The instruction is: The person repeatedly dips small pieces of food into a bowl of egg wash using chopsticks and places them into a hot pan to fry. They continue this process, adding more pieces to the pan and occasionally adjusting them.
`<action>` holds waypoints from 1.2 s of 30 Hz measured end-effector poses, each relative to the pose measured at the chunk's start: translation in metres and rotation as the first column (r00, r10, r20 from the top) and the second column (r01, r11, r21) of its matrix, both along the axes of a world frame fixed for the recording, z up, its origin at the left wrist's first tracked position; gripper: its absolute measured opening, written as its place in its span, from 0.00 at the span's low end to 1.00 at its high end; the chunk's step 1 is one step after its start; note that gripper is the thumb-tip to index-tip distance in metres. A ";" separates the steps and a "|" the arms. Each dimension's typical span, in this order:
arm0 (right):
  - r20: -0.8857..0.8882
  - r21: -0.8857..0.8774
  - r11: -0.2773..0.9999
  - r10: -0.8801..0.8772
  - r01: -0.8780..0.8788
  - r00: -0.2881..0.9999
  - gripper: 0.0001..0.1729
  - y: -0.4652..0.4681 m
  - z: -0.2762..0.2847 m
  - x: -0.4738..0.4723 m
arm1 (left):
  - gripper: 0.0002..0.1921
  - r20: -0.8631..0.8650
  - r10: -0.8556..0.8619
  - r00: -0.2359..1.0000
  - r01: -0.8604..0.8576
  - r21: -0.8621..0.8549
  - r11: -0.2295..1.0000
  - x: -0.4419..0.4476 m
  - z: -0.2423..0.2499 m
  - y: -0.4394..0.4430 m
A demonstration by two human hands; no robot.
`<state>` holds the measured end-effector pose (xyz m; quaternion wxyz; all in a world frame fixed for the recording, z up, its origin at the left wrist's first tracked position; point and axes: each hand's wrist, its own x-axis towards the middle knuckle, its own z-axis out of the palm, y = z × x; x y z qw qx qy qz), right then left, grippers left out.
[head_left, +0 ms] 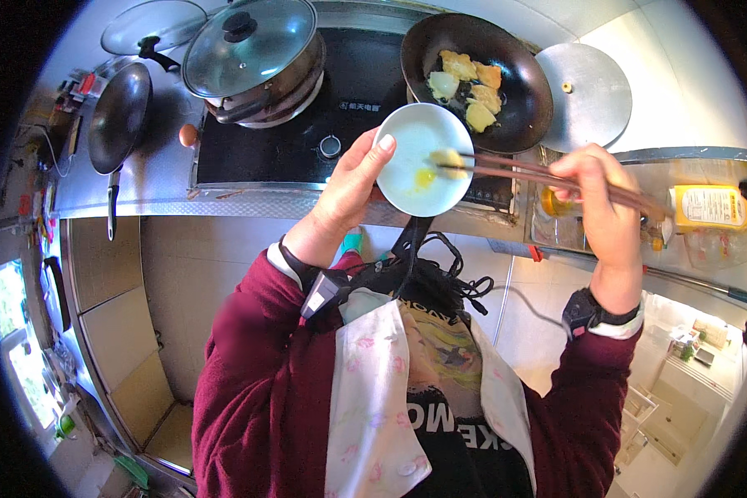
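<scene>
My left hand [356, 180] grips the rim of a white bowl [411, 131], tilted before me. A little yellow egg liquid [424, 179] lies in the bowl. My right hand [601, 187] is closed around brown chopsticks [523, 173], whose tips are over the bowl at a pale yellow piece of food [449, 163], blurred. Just beyond the bowl a dark wok [526, 93] holds several pieces, golden and pale yellow, such as a browned piece [457, 65], with oil around them.
A lidded steel pot [243, 93] stands on the black cooktop [274, 155]. At left are a brown egg [188, 135], a frying pan [119, 118] and a glass lid [152, 28]. Right of the wok leans a round metal lid [588, 93]; bottles and a yellow-labelled container [713, 206] stand nearer.
</scene>
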<state>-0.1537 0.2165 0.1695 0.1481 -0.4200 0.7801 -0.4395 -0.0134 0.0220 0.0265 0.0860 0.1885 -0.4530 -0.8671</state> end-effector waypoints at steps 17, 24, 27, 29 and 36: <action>-0.034 0.113 0.992 0.060 -0.055 0.998 0.21 -0.026 0.004 0.008 | 0.32 0.020 0.038 0.999 -0.038 -0.016 0.999 0.000 -0.007 -0.002; 0.002 0.068 0.997 -0.028 0.027 1.000 0.21 -0.031 -0.009 0.003 | 0.33 0.025 0.031 0.999 -0.030 -0.054 0.998 -0.004 -0.010 -0.005; 0.072 0.064 0.994 -0.089 0.084 0.993 0.21 -0.033 -0.019 0.004 | 0.34 0.034 0.040 0.999 -0.037 -0.093 0.995 -0.006 -0.010 -0.007; 0.097 0.043 0.994 -0.102 0.098 0.990 0.21 -0.035 -0.025 0.004 | 0.34 0.060 0.043 0.997 -0.038 -0.086 0.996 -0.006 -0.008 -0.009; 0.367 0.100 0.987 -0.155 0.127 0.917 0.21 -0.043 -0.037 -0.017 | 0.33 0.112 0.006 0.994 0.014 -0.175 0.984 0.000 0.001 -0.017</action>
